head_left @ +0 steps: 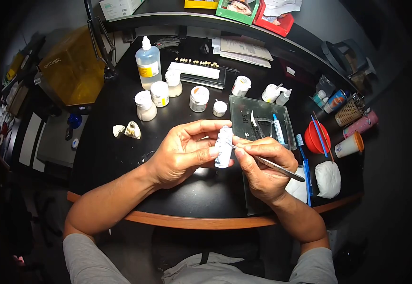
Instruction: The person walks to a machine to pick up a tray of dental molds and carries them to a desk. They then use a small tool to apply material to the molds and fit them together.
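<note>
My left hand (185, 150) holds up a pale dental model (223, 147) with a row of tooth shapes, pinched between thumb and fingers. In my right hand (268, 165) is a slim metal tool with a flat, rounded handle (281, 169), much like a scalpel, gripped like a pen. Its thin tip (230, 145) meets the model's side, or lies very close to it. Under and behind the right hand is a glass plate (243, 111) with tweezers (254, 124) and a blue-and-white tube (278, 128) on it.
White jars (199, 99) and a clear bottle (149, 66) stand behind my hands, near a tooth shade guide (195, 70). Two small dental pieces (132, 130) lie at left. At right are a red bowl (315, 138), brushes (306, 165), a cup (349, 146) and a white wad (328, 180).
</note>
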{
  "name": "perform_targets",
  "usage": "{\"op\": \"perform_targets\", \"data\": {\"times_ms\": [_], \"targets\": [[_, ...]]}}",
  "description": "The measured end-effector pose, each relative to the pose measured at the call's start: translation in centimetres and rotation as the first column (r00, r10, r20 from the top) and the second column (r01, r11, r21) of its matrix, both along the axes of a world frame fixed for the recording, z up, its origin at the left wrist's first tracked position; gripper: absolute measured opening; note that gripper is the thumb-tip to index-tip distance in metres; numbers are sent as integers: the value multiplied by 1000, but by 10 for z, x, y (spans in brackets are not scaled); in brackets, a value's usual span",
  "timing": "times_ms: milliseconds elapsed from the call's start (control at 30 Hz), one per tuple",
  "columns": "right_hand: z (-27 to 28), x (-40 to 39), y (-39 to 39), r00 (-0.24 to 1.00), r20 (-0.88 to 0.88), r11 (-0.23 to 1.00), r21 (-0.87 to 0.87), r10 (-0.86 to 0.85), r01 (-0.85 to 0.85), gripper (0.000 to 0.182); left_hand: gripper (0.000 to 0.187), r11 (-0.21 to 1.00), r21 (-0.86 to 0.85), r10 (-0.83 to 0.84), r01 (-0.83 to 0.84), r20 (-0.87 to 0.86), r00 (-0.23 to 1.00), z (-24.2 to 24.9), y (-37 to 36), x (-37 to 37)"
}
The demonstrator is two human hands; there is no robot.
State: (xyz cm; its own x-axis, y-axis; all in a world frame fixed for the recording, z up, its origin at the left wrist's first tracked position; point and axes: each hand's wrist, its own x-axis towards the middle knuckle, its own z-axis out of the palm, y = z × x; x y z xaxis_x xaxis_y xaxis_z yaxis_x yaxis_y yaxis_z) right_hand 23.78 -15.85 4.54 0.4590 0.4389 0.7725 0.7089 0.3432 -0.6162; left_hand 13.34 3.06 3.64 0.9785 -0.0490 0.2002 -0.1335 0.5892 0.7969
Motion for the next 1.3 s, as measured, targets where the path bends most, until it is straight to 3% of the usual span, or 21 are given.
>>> {"op": "perform_targets", "data": {"times_ms": [100, 267, 567, 767, 867, 1300], "targets": [[-1, 2, -2, 1000, -25, 1000, -11, 11, -11, 16, 55, 998, -64, -11, 10, -26, 1000, 5, -3, -2], [-3, 3, -1, 1000, -20, 1000, 0, 14, -14, 16, 55, 1000, 23, -18, 18, -1, 1000, 0, 2, 0], [-1, 1, -2, 999, -26, 999, 5, 35, -35, 17, 56, 999, 7, -40, 39, 5, 999, 0, 2, 0], [-2, 3, -3, 998, -33, 999, 3, 45, -45, 16, 56, 996, -82, -23, 20, -34, 999, 6, -3, -2], [-2, 1, -2, 997, -48, 998, 18, 55, -54, 16, 56, 999, -19, -39, 39, 12, 999, -2, 1, 0], [-1, 3, -4, 999, -15, 999, -7, 46, -46, 16, 56, 999, -18, -36, 36, 4, 999, -1, 0, -1]]}}
